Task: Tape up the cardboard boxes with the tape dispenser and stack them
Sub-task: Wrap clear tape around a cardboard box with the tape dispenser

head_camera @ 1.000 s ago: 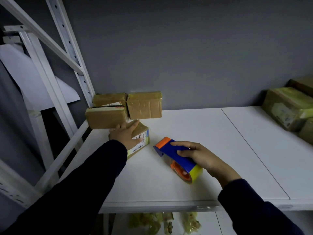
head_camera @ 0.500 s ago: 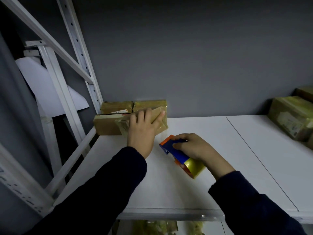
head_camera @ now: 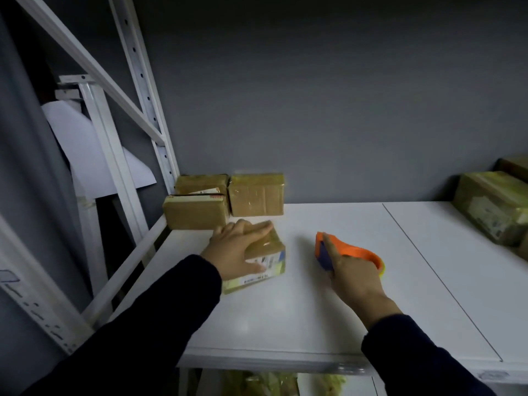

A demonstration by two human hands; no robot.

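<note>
We pin the cardboard box (head_camera: 271, 247) on the shelf (head_camera: 285, 324) just before the taped stack (head_camera: 255, 195), left hand (head_camera: 234, 252) curled over its top, probably steadying it. Right of that stack, our right hand (head_camera: 354, 278) grips the tape dispenser (head_camera: 357, 251), seemingly ready to tape.

The white shelf (head_camera: 285, 324) is two boards meeting at a seam right of centre. In its back left corner, three boxes (head_camera: 257, 194) sit packed together. Just in front of them lies a fourth box (head_camera: 268, 247), its label facing the front edge. The dispenser (head_camera: 357, 252) is to its right, apart from it. The right boxes (head_camera: 491, 204) crowd the far edge.
</note>
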